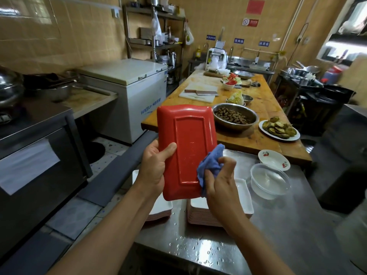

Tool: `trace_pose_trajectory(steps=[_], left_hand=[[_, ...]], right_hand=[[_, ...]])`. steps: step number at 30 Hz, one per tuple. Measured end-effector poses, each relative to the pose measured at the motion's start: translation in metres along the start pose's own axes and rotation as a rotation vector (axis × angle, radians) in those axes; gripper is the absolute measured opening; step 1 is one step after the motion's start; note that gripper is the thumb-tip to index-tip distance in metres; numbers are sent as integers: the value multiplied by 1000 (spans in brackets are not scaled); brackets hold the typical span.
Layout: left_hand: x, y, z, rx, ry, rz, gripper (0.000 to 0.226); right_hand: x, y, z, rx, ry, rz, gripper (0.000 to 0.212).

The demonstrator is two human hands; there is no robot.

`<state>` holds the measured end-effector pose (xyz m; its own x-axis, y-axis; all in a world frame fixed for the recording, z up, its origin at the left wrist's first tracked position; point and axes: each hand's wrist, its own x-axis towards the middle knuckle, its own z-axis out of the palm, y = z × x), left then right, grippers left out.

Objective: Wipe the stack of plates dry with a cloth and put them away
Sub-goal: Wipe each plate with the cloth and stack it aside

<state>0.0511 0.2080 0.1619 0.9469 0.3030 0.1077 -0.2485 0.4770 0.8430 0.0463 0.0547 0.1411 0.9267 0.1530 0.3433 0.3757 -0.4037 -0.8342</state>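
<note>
My left hand (154, 167) grips the left edge of a red rectangular plate (187, 139), held upright with its underside facing me. A bunched blue cloth (210, 165) is pressed against the plate's lower right side by my right hand (220, 185), which grips it. Below, on the wet steel counter (288, 235), stand two stacks of rectangular plates, white on top with red sides: one stack (160, 211) under the held plate at the left, a taller stack (218, 213) at the right, partly hidden by my right forearm.
A clear plastic container (270, 181) and a small patterned bowl (274, 159) sit right of the stacks. Beyond lies a wooden table (264, 102) with a bowl of peanuts (235, 116), a plate of food (279, 130), a cleaver on a white board (200, 93). A chest freezer (135, 90) stands left.
</note>
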Motion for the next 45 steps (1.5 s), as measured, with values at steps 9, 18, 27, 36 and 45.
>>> trace_pose_trajectory(steps=[9, 18, 27, 36, 45], left_hand=[[1, -17, 2, 246, -85, -212, 35], [38, 56, 12, 1038, -473, 74, 63], [30, 44, 18, 568, -484, -121, 57], [14, 34, 16, 559, -352, -78, 38], [11, 31, -10, 386, -155, -247, 57]], right_hand=[[27, 10, -35, 155, -32, 210, 40], [43, 6, -87, -45, -256, -13, 40], [64, -13, -91, -323, -231, -253, 35], [74, -25, -41, -458, -98, -480, 34], [56, 39, -74, -287, -130, -211, 28]])
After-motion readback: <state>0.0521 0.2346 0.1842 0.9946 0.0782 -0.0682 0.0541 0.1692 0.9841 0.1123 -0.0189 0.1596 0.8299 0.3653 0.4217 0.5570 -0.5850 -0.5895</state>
